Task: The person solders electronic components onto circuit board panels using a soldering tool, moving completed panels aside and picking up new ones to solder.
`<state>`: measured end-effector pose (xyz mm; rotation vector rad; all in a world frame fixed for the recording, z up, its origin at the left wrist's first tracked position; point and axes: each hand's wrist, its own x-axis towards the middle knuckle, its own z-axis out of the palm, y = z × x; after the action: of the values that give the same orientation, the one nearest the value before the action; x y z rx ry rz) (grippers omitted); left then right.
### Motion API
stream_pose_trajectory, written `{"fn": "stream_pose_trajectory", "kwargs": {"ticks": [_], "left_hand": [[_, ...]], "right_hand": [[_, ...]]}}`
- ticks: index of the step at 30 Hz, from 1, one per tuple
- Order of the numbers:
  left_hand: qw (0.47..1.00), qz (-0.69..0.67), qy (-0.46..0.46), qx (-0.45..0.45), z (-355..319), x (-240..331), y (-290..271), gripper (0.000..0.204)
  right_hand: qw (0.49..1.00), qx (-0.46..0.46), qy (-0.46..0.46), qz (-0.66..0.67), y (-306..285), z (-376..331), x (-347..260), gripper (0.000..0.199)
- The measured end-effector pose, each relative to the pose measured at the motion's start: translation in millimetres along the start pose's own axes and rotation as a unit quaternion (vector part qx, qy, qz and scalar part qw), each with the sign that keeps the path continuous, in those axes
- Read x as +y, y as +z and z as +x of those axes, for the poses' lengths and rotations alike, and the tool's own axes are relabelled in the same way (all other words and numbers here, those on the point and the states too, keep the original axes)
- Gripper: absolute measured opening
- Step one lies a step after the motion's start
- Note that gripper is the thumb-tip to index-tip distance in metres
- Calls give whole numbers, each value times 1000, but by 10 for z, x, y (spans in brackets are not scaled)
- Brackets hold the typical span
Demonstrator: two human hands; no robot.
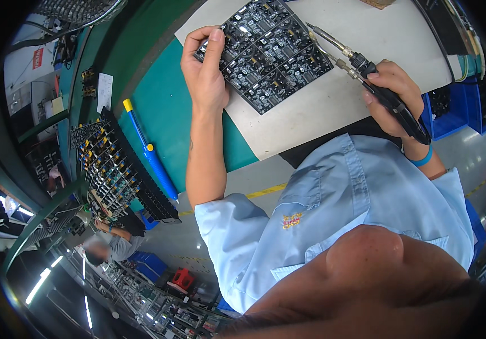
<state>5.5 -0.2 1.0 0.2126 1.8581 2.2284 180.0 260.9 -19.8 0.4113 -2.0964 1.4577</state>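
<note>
A: Left hand (204, 70) pinches the black circuit board panel (268, 51) by its left edge, flat on the grey mat (322, 107).

B: Yep, and right hand (393, 96) is wrapped round the soldering iron (367, 73), tip pointing left at the panel's right edge.

The left hand (204, 70) grips the left edge of a black circuit board panel (265, 52), thumb on top, holding it tilted on a pale grey mat (333, 99). The right hand (393, 96) is closed around the black handle of a soldering iron (367, 70), whose metal tip points at the panel's right edge. A blue wristband (422, 158) sits on the right wrist. Left of the mat, on the green bench top (158, 107), lies a blue desoldering pump (150, 152) with a yellow cap. Further left stands a rack of circuit boards (118, 169). Blue bins (452, 110) sit at the right. Another person (113, 240) works at the lower left.
</note>
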Motion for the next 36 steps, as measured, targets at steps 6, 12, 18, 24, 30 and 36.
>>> {"fn": "stream_pose_trajectory", "kwargs": {"ticks": [6,12,18,24,30,36], "left_hand": [[1000,-9,9,-19,-27,23,8,18],[999,-10,22,-29,-19,17,8,19],[998,-6,38,-42,-27,8,0,18],[998,-30,43,-45,-41,25,31,19],[997,-38,31,-52,-39,31,6,22],[997,-31,39,-52,-37,37,29,25]], "right_hand": [[1000,-1,10,-6,-11,-18,4,41],[1000,1,8,-1,-11,-10,1,41],[1000,0,2,-8,-16,-34,12,41],[1000,5,12,-12,-7,-44,2,42],[1000,7,15,-23,5,-26,-18,41],[999,11,13,-29,0,-33,-11,39]]}}
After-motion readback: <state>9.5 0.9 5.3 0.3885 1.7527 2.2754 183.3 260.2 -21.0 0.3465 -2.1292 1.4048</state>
